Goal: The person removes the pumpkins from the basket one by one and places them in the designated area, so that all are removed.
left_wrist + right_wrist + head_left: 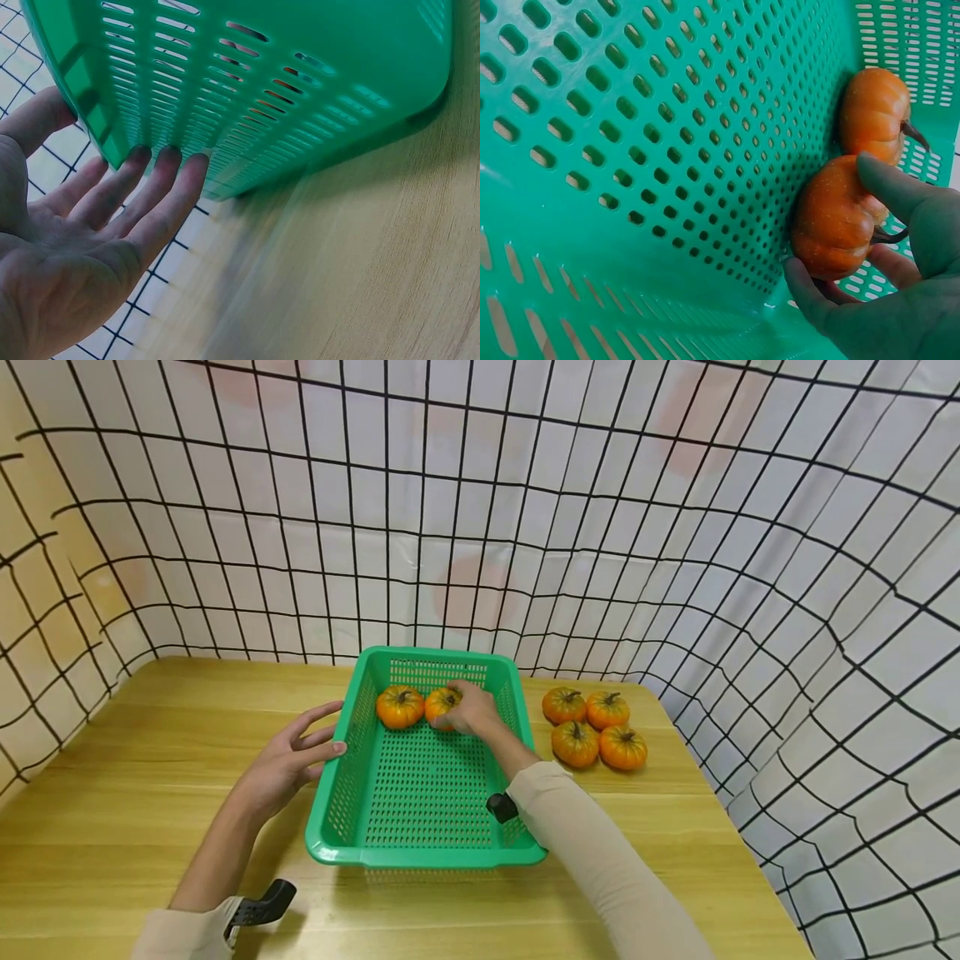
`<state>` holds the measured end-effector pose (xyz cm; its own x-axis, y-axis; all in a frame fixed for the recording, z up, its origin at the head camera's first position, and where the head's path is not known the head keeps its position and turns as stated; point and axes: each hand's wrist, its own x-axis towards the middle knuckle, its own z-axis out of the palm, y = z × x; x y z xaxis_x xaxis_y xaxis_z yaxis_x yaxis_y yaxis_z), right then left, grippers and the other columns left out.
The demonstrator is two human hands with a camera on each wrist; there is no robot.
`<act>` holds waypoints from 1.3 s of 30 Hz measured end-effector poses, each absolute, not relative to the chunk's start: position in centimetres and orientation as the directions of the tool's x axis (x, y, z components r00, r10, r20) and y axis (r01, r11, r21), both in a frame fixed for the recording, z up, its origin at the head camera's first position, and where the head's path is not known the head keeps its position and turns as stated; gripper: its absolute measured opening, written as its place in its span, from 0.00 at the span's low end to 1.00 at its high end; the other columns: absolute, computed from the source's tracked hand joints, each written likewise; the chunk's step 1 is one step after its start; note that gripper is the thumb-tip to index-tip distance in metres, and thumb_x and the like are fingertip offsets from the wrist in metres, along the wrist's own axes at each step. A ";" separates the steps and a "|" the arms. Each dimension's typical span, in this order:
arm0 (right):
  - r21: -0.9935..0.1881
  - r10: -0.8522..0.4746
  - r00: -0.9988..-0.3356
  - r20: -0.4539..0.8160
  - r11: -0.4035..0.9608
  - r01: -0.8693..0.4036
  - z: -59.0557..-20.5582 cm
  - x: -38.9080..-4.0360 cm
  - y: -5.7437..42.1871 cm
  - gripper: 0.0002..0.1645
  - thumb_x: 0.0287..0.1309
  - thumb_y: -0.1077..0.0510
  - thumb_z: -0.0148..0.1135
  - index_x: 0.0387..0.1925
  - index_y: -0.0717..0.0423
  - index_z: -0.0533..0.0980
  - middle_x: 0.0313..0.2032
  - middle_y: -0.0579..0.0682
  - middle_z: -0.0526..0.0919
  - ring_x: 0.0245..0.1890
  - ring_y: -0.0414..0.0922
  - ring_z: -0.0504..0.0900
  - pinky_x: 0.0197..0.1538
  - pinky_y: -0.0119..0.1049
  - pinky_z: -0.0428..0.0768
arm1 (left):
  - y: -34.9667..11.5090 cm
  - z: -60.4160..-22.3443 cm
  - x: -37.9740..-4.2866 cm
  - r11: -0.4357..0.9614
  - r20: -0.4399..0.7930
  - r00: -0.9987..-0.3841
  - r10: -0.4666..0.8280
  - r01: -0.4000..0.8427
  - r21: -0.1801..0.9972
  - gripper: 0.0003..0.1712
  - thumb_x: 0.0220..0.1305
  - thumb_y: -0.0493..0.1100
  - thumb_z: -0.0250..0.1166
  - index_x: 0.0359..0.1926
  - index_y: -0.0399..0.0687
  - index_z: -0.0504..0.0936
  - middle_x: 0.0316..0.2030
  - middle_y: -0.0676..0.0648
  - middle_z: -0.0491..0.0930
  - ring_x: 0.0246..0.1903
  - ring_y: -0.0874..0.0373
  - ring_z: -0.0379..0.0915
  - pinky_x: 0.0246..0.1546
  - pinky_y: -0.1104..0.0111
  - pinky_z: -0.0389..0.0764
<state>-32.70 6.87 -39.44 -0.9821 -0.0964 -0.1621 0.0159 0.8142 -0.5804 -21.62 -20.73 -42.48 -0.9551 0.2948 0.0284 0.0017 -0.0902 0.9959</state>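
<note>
A green plastic basket (431, 793) with slotted walls stands on the table. Inside it, at the far end, a small orange pumpkin (400, 707) sits beside a second pumpkin (832, 217), which my right hand (472, 706) grips. In the right wrist view, thumb and fingers lie on opposite sides of that pumpkin, its stem towards the palm, and it touches its neighbour. My left hand (281, 764) is at the basket's left side. Its fairly straight fingers (154, 202) touch the outer wall, with the thumb at the rim.
Several more small pumpkins (576, 743) are grouped on the wooden table (150, 777) to the right of the basket. A white curtain with a black grid pattern (450, 510) rises behind the table and along both sides.
</note>
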 end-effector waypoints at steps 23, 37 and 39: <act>-0.601 -0.075 -0.990 -0.121 0.799 0.013 -39.3 -32.7 6.8 0.43 0.54 0.49 0.77 0.70 0.45 0.70 0.68 0.57 0.72 0.68 0.59 0.68 0.65 0.55 0.75 | -20.8 -42.7 -21.7 -0.083 0.027 -0.956 0.294 0.003 0.997 0.42 0.71 0.37 0.63 0.79 0.52 0.53 0.74 0.29 0.59 0.56 0.49 0.82 0.51 0.57 0.85; -0.606 -0.071 -0.993 -0.094 0.796 0.000 -38.9 -32.6 6.9 0.44 0.53 0.47 0.78 0.70 0.45 0.70 0.69 0.56 0.72 0.70 0.59 0.67 0.67 0.56 0.74 | -20.7 -42.7 -21.8 -0.095 0.022 -0.957 0.290 -0.006 0.995 0.42 0.71 0.37 0.63 0.79 0.52 0.53 0.73 0.30 0.60 0.55 0.49 0.82 0.51 0.58 0.85; -0.598 -0.077 -0.993 -0.090 0.801 -0.007 -38.8 -32.6 7.0 0.45 0.53 0.46 0.78 0.70 0.45 0.70 0.70 0.56 0.71 0.70 0.60 0.66 0.68 0.57 0.73 | -20.7 -42.7 -21.8 -0.098 0.019 -0.958 0.287 -0.010 0.995 0.43 0.70 0.37 0.64 0.79 0.52 0.53 0.74 0.30 0.60 0.56 0.49 0.82 0.51 0.58 0.85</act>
